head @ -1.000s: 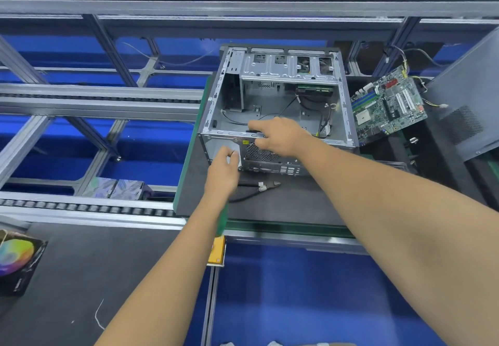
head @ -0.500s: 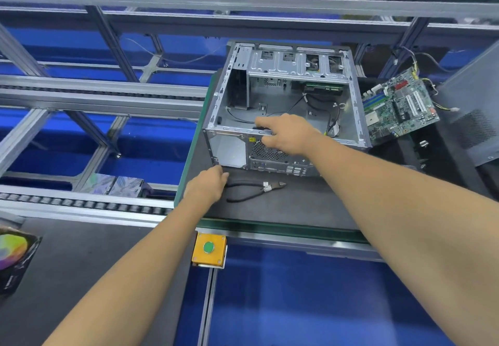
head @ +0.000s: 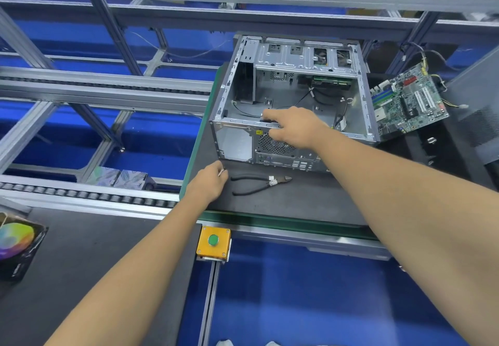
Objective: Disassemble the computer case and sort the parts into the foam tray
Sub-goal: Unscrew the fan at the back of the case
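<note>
I brace the computer case (head: 291,102) on the mat with my right hand (head: 294,128) gripping its rear rim; left hand (head: 212,181) pinches something small (a screw, probably), so set it down gently.

1. Your right hand (head: 293,127) covers part of the computer case (head: 291,97) rear rim and fan grille, so you cannot tell what its fingers hold there.
2. Your left hand (head: 209,183) pinches something small and shiny at its fingertips, too small to identify.
3. Your right forearm hides the near right corner of the case and part of its port panel.
4. The motherboard (head: 407,100) has its lower edge tucked behind the case's side wall; its labels are too small to read.
5. The grey side panel (head: 478,108) is cut off by the right edge.
6. The colourful box (head: 16,248) is cut off by the left edge.
</note>
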### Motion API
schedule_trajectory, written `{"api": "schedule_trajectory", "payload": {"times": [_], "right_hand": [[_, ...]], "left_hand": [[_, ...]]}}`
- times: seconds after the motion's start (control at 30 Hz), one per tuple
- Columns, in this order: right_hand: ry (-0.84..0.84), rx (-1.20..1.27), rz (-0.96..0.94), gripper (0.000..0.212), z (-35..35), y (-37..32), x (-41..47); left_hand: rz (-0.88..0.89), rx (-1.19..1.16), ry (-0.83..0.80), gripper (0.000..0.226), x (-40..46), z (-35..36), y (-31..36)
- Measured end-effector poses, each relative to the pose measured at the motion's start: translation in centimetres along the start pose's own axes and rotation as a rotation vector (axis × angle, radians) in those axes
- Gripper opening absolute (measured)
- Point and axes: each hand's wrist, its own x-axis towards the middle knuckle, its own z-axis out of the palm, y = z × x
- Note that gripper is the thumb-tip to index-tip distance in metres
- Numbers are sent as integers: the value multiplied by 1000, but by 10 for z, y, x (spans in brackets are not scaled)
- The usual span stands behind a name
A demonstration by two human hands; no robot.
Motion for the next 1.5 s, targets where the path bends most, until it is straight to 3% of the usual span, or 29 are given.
{"api": "schedule_trajectory", "payload": {"times": [0.6,0.7,0.83,0.93,1.03,1.17,1.27,1.5], "right_hand": [[27,-6,6,34,-2,-3,-2],[27,-7,4,35,-2,-4,-2],[28,-2,4,35,-2,-4,-2],[28,-5,2,34,-2,-4,-2],[22,-17,3,34,-3,-5,-3],[24,-31,-4,35,-3,-7,-3],[30,-31,-4,35,-3,-6,-3],[38,-29,-5,32,-2,-6,-2]], "left_hand": [[20,266,-50,53,3,-7,7],[-20,149,-49,38,-1,-8,6],[-55,-178,-130,26,-5,-13,6],[-52,-624,-253,14,-12,-8,26],[-59,-999,-250,14,-19,10,54],[-273,-1516,-240,13,-30,29,76],[-368,-1515,-249,14,-36,42,78],[-149,-1224,-56,16,-26,48,87]]}}
